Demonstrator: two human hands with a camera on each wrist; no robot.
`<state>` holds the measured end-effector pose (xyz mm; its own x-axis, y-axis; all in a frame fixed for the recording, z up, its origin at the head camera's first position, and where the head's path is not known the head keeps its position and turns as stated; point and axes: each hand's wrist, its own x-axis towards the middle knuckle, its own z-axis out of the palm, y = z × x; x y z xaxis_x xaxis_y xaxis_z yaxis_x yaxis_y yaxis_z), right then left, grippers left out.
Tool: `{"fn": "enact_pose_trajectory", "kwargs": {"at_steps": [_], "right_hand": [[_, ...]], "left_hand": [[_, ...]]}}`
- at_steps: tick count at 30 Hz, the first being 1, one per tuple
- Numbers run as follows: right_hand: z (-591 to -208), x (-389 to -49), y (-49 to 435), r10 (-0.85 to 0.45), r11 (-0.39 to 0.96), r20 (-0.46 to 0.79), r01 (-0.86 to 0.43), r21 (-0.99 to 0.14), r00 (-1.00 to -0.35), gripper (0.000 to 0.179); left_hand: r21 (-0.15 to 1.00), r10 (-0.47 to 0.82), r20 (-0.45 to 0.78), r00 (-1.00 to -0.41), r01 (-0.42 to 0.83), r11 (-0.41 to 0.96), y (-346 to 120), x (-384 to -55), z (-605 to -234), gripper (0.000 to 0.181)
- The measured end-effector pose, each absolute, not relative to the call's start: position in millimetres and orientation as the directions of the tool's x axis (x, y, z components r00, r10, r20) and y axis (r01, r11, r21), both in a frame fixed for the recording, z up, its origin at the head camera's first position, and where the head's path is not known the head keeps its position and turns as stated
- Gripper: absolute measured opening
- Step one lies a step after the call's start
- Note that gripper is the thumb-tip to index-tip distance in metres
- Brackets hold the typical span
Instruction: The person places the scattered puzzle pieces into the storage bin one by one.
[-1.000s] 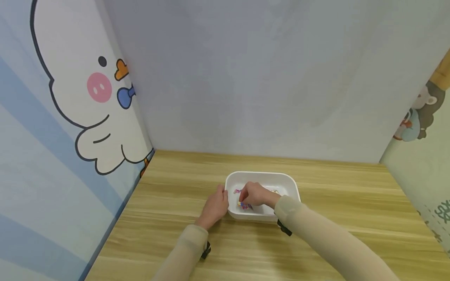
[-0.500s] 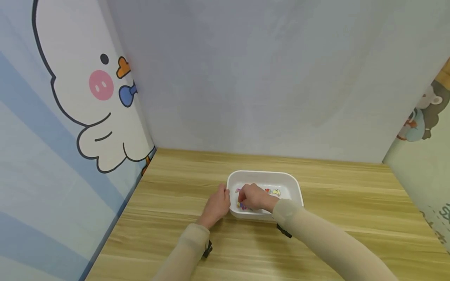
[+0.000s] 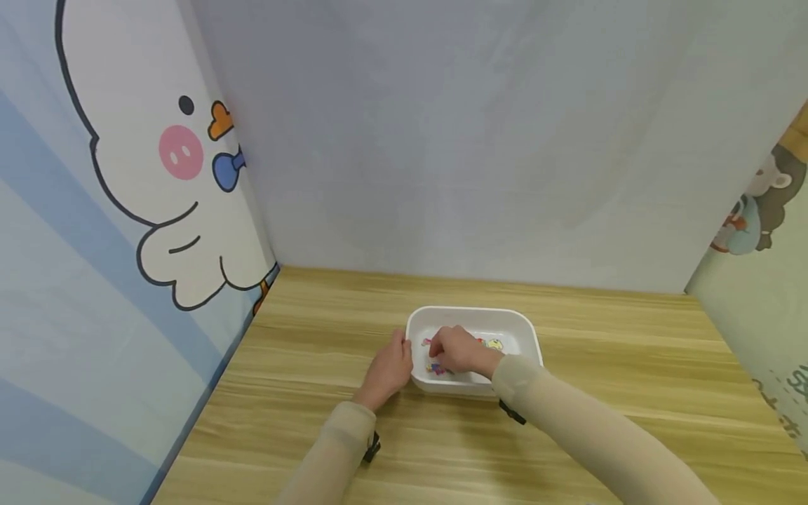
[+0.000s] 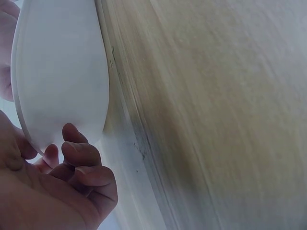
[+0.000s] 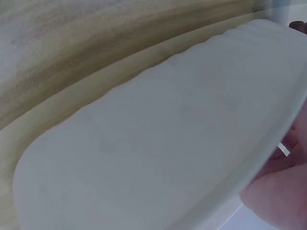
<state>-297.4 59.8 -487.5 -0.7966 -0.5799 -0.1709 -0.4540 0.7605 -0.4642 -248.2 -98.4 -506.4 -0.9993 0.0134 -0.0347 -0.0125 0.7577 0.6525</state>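
Note:
A white plastic tray [image 3: 524,335] with rounded corners sits on the table. My left hand [image 3: 386,372] grips its left end; in the left wrist view, the thumb and curled fingers [image 4: 81,155] pinch the rim. My right hand [image 3: 459,351] reaches down into the tray with its fingers curled. In the right wrist view a small white-edged piece [image 5: 284,149] shows between those fingers, mostly hidden. Under the fingertips lie small colourful flat pieces [image 3: 435,369]. A pink piece [image 3: 426,342] lies to the left, and a pale yellow piece [image 3: 495,344] to the right.
The wood-grain table [image 3: 303,337] extends around the tray on all sides. A grey-white cloth wall [image 3: 473,140] stands behind it. Printed curtains hang on both sides, the left one with a large white bird [image 3: 158,168].
My right fingers have shifted slightly within the tray, over the colourful pieces. The pale yellow piece on the right shows more than a second ago. My left hand stays on the tray's end.

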Motion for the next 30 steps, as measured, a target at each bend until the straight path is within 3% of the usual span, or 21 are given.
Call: {"fn": "enact_pose_trajectory", "kwargs": {"at_steps": [13,30], "right_hand": [[-469,-282,86,-0.633,0.658,-0.049,-0.504,-0.56,-0.773,0.015],[-449,-251,159,-0.533,0.573,0.183,-0.511,-0.64,-0.826,0.014]], "left_hand": [[0.655,0.012,-0.076,-0.997,-0.041,0.755,-94,-249,-507,0.02],[0.637,0.0,-0.096,-0.995,-0.061,0.768,-96,-252,-503,0.022]]}}
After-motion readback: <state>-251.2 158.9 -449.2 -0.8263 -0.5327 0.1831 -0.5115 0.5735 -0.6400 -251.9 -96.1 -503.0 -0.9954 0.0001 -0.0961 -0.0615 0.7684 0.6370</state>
